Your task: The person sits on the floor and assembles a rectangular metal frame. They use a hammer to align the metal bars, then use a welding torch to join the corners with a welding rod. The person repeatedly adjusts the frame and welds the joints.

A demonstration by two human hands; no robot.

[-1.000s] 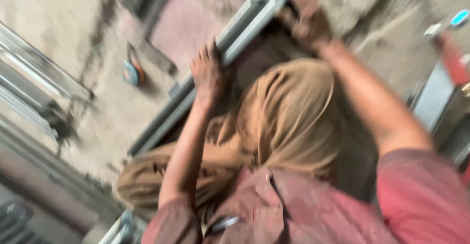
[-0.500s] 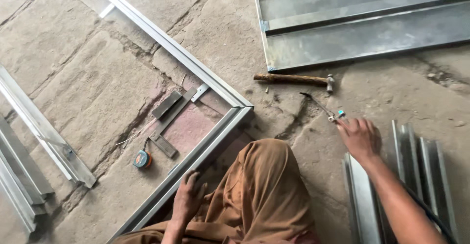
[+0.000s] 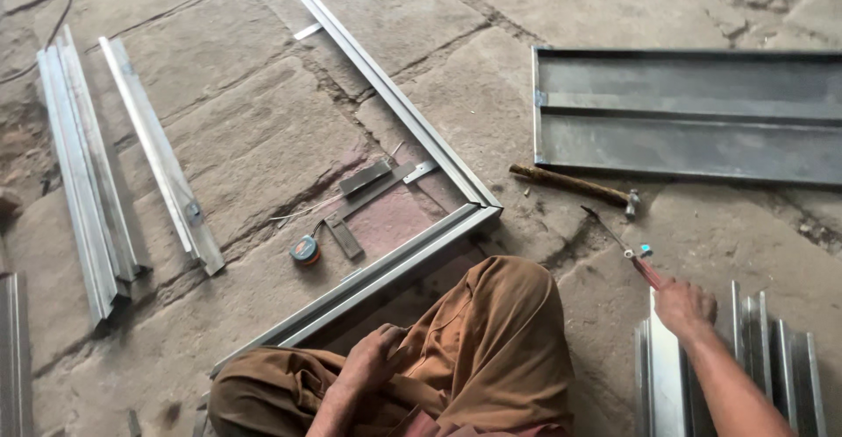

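The person sits on a stone floor [image 3: 263,139] with a bent knee in brown trousers [image 3: 500,349] in the foreground. The right hand [image 3: 684,310] is closed around the red handle of a screwdriver [image 3: 618,242], whose thin shaft points away toward the upper left and rests on or just above the floor. The hand lies over the near ends of a bundle of metal channels [image 3: 745,358]. The left hand [image 3: 373,358] is curled and rests on the trouser leg just beside the metal frame [image 3: 412,253] — whether it grips the cloth or merely leans there cannot be told.

The frame forms a corner just beyond the knee; one rail runs away to the upper left, the other toward the lower left. Inside the corner lie a metal square [image 3: 377,193] and a small tape measure [image 3: 305,250]. A hammer [image 3: 574,185] with a wooden handle lies between the frame corner and a shallow metal tray [image 3: 693,112]. Further metal strips [image 3: 96,174] lie well apart at the left.

Risks, as judged: the channel ends under the right wrist look sharp and could cut the forearm; the screwdriver tip could skid on the uneven stone; the loose frame, unclamped, could shift at its corner joint if pressed.
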